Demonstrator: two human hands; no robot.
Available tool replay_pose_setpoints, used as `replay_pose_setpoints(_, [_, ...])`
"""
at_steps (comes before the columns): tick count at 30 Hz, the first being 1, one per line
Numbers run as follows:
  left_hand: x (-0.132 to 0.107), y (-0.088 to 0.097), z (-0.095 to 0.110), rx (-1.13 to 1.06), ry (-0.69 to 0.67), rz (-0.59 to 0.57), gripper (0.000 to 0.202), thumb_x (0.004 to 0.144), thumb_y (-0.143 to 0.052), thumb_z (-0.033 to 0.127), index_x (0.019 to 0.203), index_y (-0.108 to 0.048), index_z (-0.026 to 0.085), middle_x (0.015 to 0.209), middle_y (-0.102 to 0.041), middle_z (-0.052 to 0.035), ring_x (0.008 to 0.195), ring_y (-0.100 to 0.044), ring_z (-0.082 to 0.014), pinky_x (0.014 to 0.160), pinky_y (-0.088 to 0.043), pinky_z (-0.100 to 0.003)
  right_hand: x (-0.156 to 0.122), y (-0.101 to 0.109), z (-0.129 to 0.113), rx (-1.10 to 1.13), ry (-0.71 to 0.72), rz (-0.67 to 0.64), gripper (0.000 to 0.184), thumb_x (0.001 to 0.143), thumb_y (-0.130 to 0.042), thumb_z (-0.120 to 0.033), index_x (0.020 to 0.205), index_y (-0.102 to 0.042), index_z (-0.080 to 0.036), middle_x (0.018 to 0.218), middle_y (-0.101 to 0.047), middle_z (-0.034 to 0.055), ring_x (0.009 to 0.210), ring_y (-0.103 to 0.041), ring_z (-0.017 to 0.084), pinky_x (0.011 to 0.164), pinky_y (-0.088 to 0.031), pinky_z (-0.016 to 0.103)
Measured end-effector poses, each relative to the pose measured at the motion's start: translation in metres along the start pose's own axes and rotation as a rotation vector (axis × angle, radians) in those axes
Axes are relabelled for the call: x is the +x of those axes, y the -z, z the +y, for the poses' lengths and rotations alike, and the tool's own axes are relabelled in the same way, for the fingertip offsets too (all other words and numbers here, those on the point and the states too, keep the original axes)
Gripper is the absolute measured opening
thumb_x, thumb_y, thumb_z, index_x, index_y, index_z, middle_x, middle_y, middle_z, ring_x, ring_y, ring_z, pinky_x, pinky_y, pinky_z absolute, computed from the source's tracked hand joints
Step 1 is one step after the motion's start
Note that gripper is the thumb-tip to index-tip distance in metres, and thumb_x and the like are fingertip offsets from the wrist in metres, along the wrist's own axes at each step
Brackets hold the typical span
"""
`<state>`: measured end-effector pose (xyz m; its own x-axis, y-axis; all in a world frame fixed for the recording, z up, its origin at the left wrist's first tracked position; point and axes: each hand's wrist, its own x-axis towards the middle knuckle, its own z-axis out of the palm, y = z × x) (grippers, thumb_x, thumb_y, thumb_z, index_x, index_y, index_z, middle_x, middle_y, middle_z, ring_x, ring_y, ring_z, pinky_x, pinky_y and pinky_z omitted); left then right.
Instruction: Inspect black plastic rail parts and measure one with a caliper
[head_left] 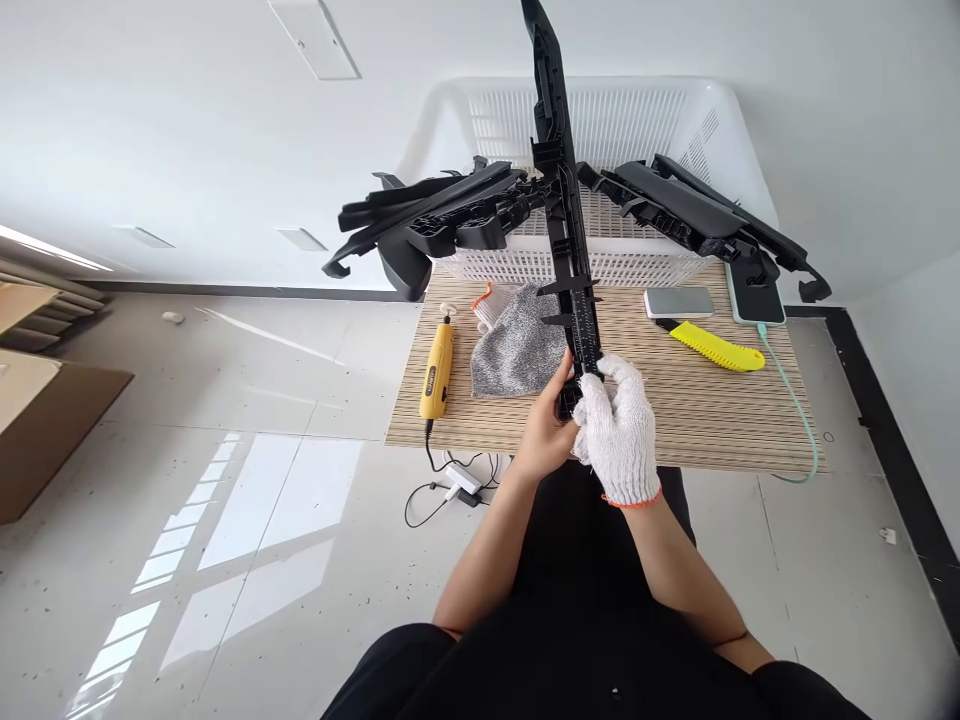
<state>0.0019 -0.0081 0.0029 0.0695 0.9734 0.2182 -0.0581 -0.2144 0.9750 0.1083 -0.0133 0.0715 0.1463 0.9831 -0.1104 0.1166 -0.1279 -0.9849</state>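
Note:
My bare left hand point(551, 430) grips the near end of a long black plastic trim part point(559, 200), which stretches away from me above the table. In a white knit glove with an orange cuff, my right hand point(621, 432) is closed round a black caliper point(583, 325). The caliper lies along the trim part, its jaws pointing left across it. My gloved fingers hide the caliper's near end. Beneath the part, a grey cloth point(514, 350) rests on the table beside a second white glove point(491, 303).
A white plastic basket point(480, 265) holds several black trim parts point(450, 215) jutting over its rim. On the wooden table point(720, 430) lie a yellow rotary tool point(436, 370), a yellow utility knife point(718, 345), a grey block point(679, 302) and a phone point(754, 295) with a green cable.

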Motion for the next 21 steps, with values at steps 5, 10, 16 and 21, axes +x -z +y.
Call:
replay_pose_setpoints(5, [-0.001, -0.001, -0.001, -0.028, -0.006, -0.004, 0.088, 0.087, -0.078, 0.043, 0.162, -0.032, 0.031, 0.164, -0.042, -0.0111, 0.152, -0.039, -0.0298, 0.126, -0.035, -0.046, -0.002, 0.006, -0.01, 0.25, -0.092, -0.06, 0.036, 0.095, -0.059, -0.048, 0.124, -0.053, -0.027, 0.057, -0.053, -0.0105, 0.032, -0.042, 0.009, 0.032, -0.038, 0.021])
replay_pose_setpoints(10, [-0.001, -0.005, 0.003, -0.048, 0.033, -0.016, 0.082, 0.094, -0.07, 0.043, 0.163, -0.028, 0.028, 0.143, -0.063, -0.0127, 0.131, -0.063, -0.026, 0.117, -0.046, -0.047, -0.006, 0.026, -0.023, 0.285, 0.004, 0.058, 0.045, 0.097, -0.058, -0.048, 0.137, -0.048, -0.029, 0.057, -0.053, -0.0097, 0.031, -0.044, 0.01, 0.029, -0.038, 0.021])
replay_pose_setpoints(16, [-0.005, -0.005, 0.009, 0.053, 0.075, 0.096, 0.086, 0.091, -0.074, 0.042, 0.163, -0.027, 0.031, 0.134, -0.065, -0.0114, 0.118, -0.068, -0.0249, 0.111, -0.05, -0.045, 0.009, 0.062, 0.016, 0.037, -0.124, 0.108, 0.055, 0.094, -0.059, -0.049, 0.143, -0.049, -0.026, 0.079, -0.067, -0.002, 0.042, -0.054, 0.009, 0.036, -0.047, 0.023])
replay_pose_setpoints(21, [-0.007, -0.003, 0.009, 0.07, 0.084, 0.118, 0.087, 0.088, -0.076, 0.046, 0.161, -0.032, 0.03, 0.132, -0.067, -0.011, 0.12, -0.067, -0.0264, 0.111, -0.049, -0.043, 0.019, 0.082, 0.038, -0.183, 0.096, -0.082, 0.071, 0.09, -0.066, -0.051, 0.155, -0.043, -0.033, 0.163, -0.04, 0.0091, 0.134, -0.059, 0.03, 0.099, -0.06, 0.045])
